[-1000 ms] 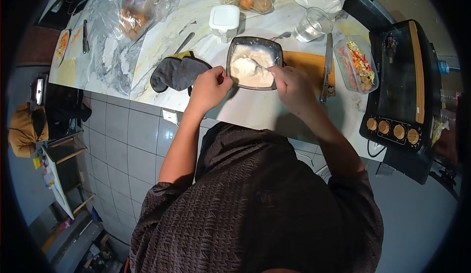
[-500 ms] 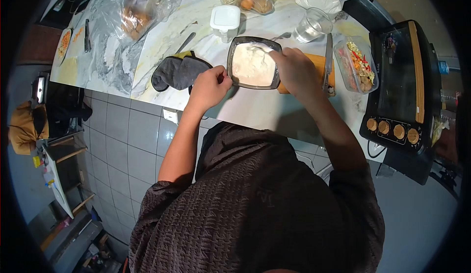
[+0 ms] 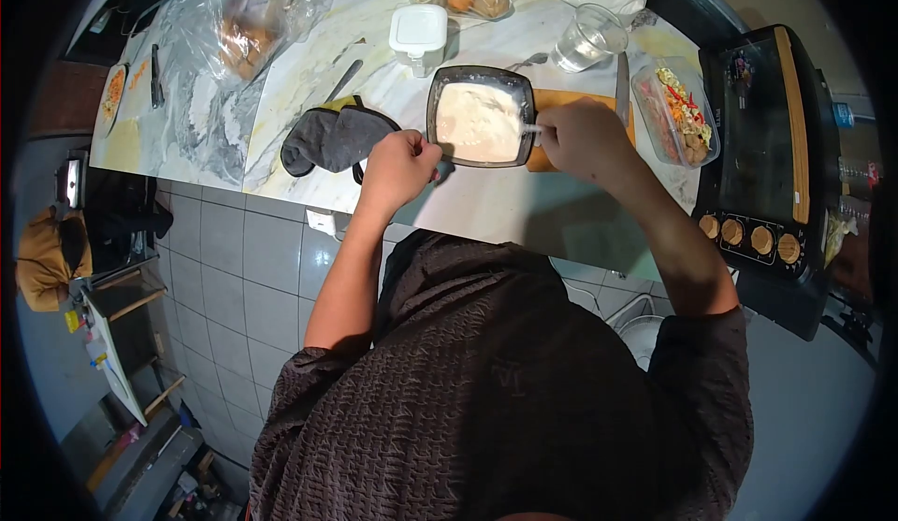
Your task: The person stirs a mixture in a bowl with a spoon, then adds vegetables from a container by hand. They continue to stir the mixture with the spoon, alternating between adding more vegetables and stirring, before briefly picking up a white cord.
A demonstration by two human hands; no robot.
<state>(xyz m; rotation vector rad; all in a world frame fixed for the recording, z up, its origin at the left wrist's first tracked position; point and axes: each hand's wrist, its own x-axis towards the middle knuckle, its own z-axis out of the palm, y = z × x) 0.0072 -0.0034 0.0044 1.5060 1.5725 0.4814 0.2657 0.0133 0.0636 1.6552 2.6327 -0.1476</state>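
A dark square dish (image 3: 528, 109) filled with a creamy white mixture (image 3: 477, 121) sits on the marble counter. My left hand (image 3: 402, 167) is closed at the dish's lower left corner, its fingertips against the edge there. At the right side, my right hand (image 3: 589, 142) is closed around a pale, thin utensil (image 3: 531, 129) whose tip reaches the mixture. Motion blur hides what kind of utensil it is. Part of a wooden cutting board (image 3: 561, 158) shows beneath my right hand, with a knife (image 3: 623, 91) along its right edge. Grey oven mitts (image 3: 332, 137) lie left of my left hand.
A white lidded container (image 3: 418, 35) and a glass of water (image 3: 589, 42) stand behind the dish. Right are a plastic tub of chopped vegetables (image 3: 675, 114) and a black toaster oven (image 3: 762, 147). Plastic bags of food (image 3: 248, 39) line the back. A plate (image 3: 114, 100) sits far left.
My right hand has drawn back rightward from over the dish to its right rim, exposing the utensil. The mixture's surface looks smoother. My left hand stays at the corner.
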